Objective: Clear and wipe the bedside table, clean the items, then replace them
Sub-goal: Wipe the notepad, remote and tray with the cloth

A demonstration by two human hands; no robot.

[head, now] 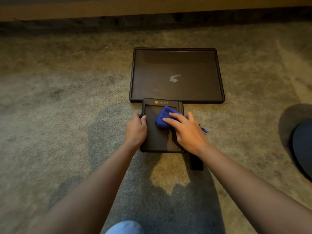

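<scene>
A small dark notepad holder [157, 139] with a gold logo at its top lies flat on the carpet. My left hand [136, 128] grips its left edge. My right hand [187, 130] presses a blue cloth [164, 116] onto the holder's surface, fingers spread over the cloth. Just behind the holder lies a larger dark rectangular tray [219, 73], with a pale smear [174, 78] near its middle. A slim black object [196, 162] lies on the carpet under my right wrist, partly hidden.
Beige-grey carpet [67, 107] spreads all around. A dark skirting edge and wooden base [152, 12] run across the top. A dark rounded object [302, 146] sits at the right edge. My knee in light blue fabric [125, 228] shows at the bottom.
</scene>
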